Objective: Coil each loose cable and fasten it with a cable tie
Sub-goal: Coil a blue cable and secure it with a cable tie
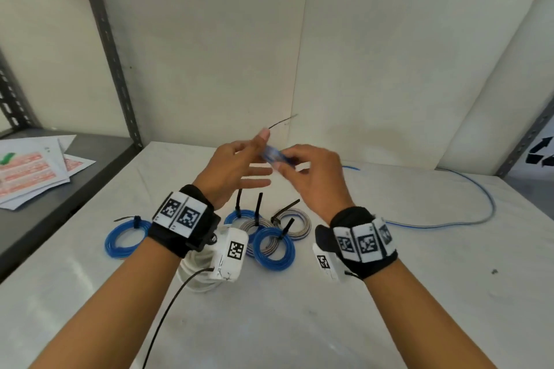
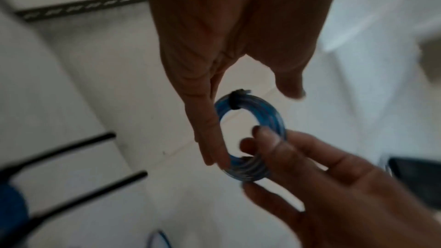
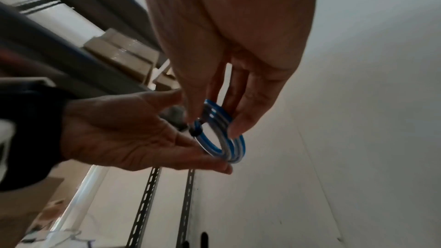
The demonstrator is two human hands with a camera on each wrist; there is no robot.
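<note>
A small blue-and-white cable coil hangs in the air between both hands above the table. A black cable tie wraps it, and the thin tail sticks out up and to the right past my left thumb. My right hand pinches the coil's near side between thumb and fingers. My left hand lies against the coil's other side with straight fingers, its thumb held apart. The right wrist view shows the left palm open beside the coil.
Several tied blue and grey coils lie on the white table below my hands, another blue one to the left, a white coil under my left wrist. A loose blue cable trails at right. Papers lie on the left shelf.
</note>
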